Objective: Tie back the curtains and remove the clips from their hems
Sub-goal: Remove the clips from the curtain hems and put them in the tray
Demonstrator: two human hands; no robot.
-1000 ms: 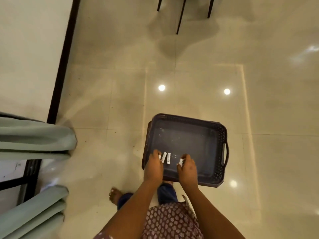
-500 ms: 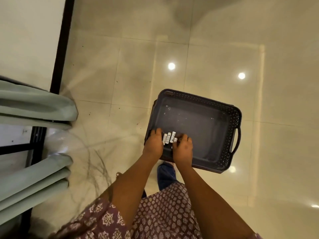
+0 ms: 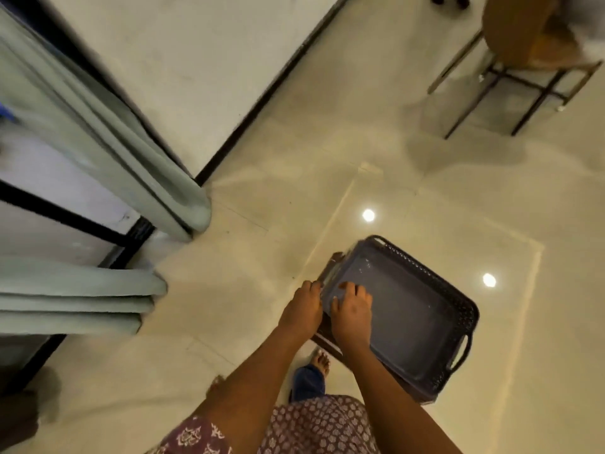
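The white clips seen 0.5 s ago are now hidden; left hand [image 3: 302, 308] and right hand [image 3: 352, 311] grip the basket [image 3: 458, 309].

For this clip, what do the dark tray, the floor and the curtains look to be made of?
Tray: likely moulded plastic, dark grey-purple, with perforated lattice walls and a cut-out handle.
Floor: polished tile or stone, cream; it mirrors ceiling lights and shows thin joint lines.
Curtains: woven fabric, matt pale green, hanging in soft thick folds. Exact fibre cannot be told.
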